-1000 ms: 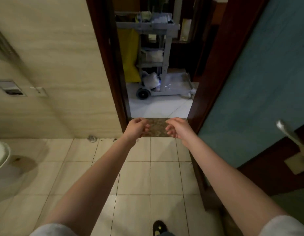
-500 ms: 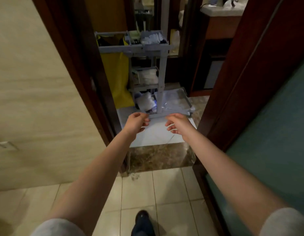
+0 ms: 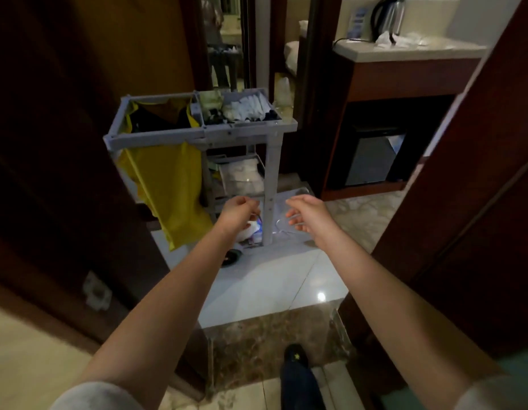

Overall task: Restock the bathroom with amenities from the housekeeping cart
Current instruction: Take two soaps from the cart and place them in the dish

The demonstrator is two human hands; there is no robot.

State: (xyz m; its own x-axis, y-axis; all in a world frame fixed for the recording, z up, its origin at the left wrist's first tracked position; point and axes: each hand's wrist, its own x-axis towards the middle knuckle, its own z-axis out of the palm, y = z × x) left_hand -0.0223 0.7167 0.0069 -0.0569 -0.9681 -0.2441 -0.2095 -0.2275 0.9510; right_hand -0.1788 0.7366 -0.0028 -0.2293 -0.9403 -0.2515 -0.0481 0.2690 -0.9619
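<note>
A grey housekeeping cart (image 3: 273,161) stands just beyond the bathroom doorway, with a yellow bag (image 3: 171,184) hanging on its left side. Its top tray (image 3: 245,109) holds white packets and small amenities; lower shelves carry folded white items (image 3: 242,176). My left hand (image 3: 237,213) reaches forward in front of the cart's lower shelves, fingers loosely curled, holding nothing. My right hand (image 3: 308,213) is stretched out beside it, fingers apart and empty. Both hands are short of the cart.
Dark wooden door frames flank the doorway on the left (image 3: 64,173) and right (image 3: 464,187). A marble threshold (image 3: 271,341) lies under my foot (image 3: 296,358). Behind the cart, a counter (image 3: 404,51) carries a kettle (image 3: 387,16) above a minibar (image 3: 375,158).
I have walked from inside the bathroom to the doorway; the cart is much nearer. Both hands stay raised in front, and the right fingers have spread.
</note>
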